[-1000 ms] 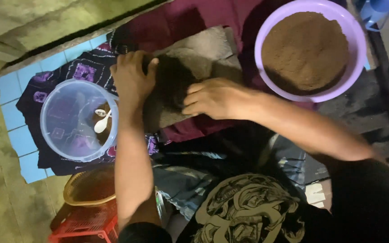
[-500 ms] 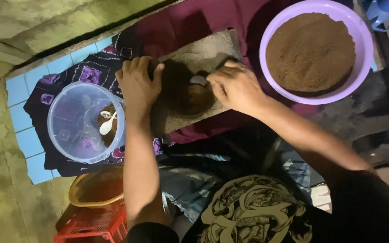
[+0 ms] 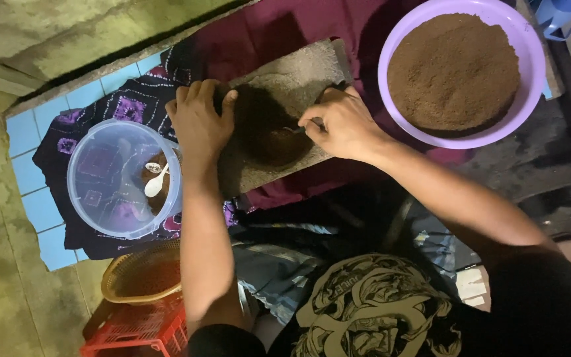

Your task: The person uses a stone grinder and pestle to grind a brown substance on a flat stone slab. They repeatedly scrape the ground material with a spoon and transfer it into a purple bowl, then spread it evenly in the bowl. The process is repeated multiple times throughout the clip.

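A grey stone slab [image 3: 299, 73] lies on a maroon cloth [image 3: 259, 33], with a dark brown mound [image 3: 269, 129] on its middle. My left hand [image 3: 199, 119] rests on the slab's left end, fingers against the mound's edge. My right hand [image 3: 342, 122] sits at the mound's right side, fingers pinched on a small thin tool, likely a spoon [image 3: 297, 129], whose tip touches the mound. A purple basin [image 3: 530, 86] full of brown powder [image 3: 454, 69] stands just right of my right hand.
A clear plastic tub [image 3: 100, 192] with a white spoon [image 3: 154, 185] and some brown stuff stands on a patterned dark cloth [image 3: 133, 106] over blue tiles. A yellow woven basket [image 3: 143, 274] and a red crate [image 3: 137, 330] sit below it. A blue object [image 3: 556, 13] is at top right.
My right hand has shifted from over the mound to its right side and now pinches the small tool. The left hand stays at the slab's left end.
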